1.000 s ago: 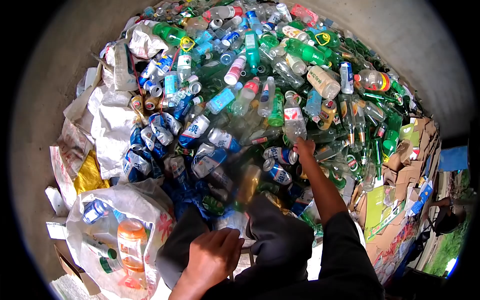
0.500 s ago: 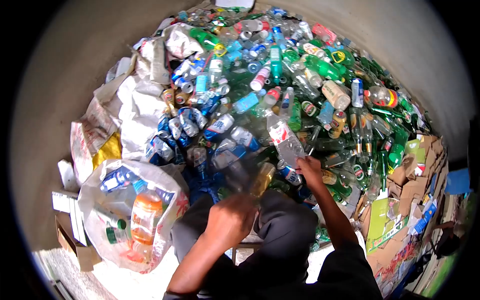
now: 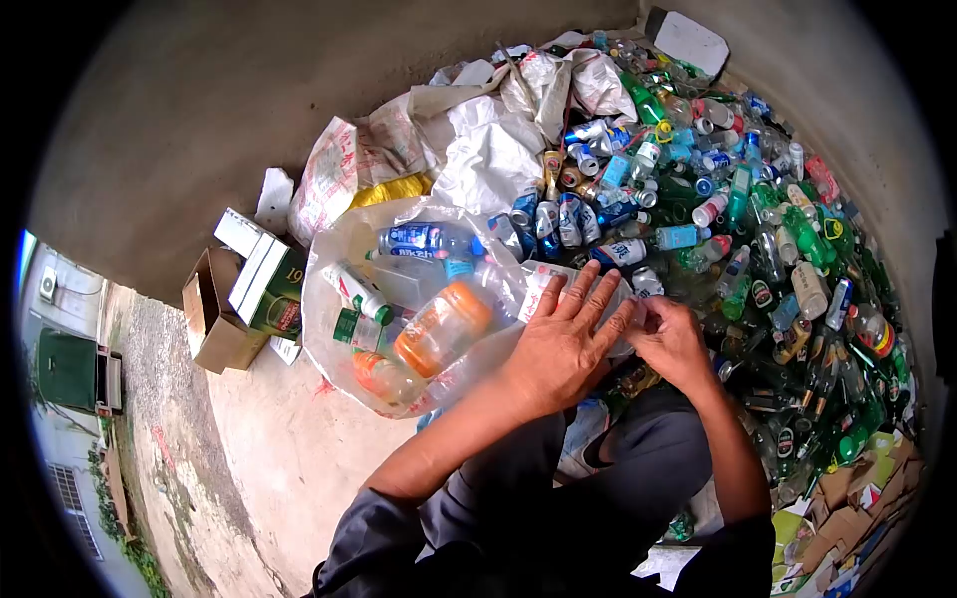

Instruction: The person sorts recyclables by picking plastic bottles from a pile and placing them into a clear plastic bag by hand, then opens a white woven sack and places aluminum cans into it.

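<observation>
My left hand (image 3: 566,344) lies with its fingers spread over a clear plastic bottle (image 3: 546,276) with a red and white label, hiding much of it. Fingers of my right hand (image 3: 673,342) are closed around the bottle's near end, just right of the left hand. Left of both hands stands a translucent plastic sack (image 3: 317,344). Inside it are an orange-labelled bottle (image 3: 444,329), a blue-labelled bottle (image 3: 414,239) and several others.
A large pile of bottles and cans (image 3: 788,239) spreads ahead and to the right. White woven sacks (image 3: 488,149) lie along the wall. An open cardboard box (image 3: 214,314) stands at left, and flattened cardboard (image 3: 837,508) at lower right.
My view has turned left. The bottle in my right hand has come from over the pile to beside the sack, and my left hand has opened out over it.
</observation>
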A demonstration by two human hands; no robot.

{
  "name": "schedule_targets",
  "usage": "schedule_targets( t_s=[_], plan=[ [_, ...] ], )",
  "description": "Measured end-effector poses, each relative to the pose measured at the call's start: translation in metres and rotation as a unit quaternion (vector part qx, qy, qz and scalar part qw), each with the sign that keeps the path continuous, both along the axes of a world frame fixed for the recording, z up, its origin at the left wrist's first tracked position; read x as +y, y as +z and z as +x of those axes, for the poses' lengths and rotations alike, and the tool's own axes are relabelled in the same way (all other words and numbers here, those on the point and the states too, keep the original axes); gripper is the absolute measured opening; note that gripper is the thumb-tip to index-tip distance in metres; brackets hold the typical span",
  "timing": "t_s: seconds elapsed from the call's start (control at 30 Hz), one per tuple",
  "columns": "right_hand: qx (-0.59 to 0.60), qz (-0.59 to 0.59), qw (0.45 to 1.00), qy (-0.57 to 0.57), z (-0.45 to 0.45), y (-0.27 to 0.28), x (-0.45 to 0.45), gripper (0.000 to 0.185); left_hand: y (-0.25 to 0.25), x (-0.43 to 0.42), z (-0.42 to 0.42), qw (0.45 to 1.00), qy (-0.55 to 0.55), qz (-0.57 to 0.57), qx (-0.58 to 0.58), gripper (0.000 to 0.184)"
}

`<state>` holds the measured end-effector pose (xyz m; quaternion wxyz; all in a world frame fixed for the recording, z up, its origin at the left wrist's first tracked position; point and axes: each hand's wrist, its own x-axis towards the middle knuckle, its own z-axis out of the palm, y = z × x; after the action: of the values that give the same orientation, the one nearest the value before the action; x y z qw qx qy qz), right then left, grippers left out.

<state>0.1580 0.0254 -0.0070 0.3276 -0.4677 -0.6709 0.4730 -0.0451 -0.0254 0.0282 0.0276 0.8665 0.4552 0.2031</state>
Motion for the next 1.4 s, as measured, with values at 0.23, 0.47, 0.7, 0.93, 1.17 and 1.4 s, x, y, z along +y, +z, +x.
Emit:
schedule_targets(
  t_s=[0.23, 0.47, 0.7, 0.93, 1.17, 1.4],
  plan=[
    [0.016, 0.003, 0.999, 0.052, -0.113, -0.024, 0.002, 0.024, 0.003, -0.022, -0.09, 0.993, 0.074, -0.014, 0.086, 0.079],
    [0.133, -0.163, 0.968, 0.14, -0.194, -0.034, -0.004, 0.041, -0.042, -0.012, -0.189, 0.979, 0.163, 0.009, 0.122, 0.049],
    [0.094, -0.011, 0.992, 0.087, -0.134, -0.067, -0.013, 0.031, -0.09, -0.007, -0.242, 0.956, 0.251, -0.053, 0.144, 0.047],
    [0.122, -0.146, 0.981, -0.046, -0.063, -0.062, -0.025, 0.023, -0.121, 0.015, -0.263, 0.942, 0.302, -0.021, 0.147, 0.044],
    [0.096, -0.016, 0.995, -0.023, -0.055, -0.067, -0.056, 0.023, -0.115, 0.037, -0.268, 0.904, 0.382, -0.09, 0.167, 0.046],
    [0.087, 0.057, 0.994, -0.046, -0.051, -0.073, -0.069, 0.022, -0.121, 0.046, -0.264, 0.898, 0.404, -0.106, 0.141, 0.046]
  ],
)
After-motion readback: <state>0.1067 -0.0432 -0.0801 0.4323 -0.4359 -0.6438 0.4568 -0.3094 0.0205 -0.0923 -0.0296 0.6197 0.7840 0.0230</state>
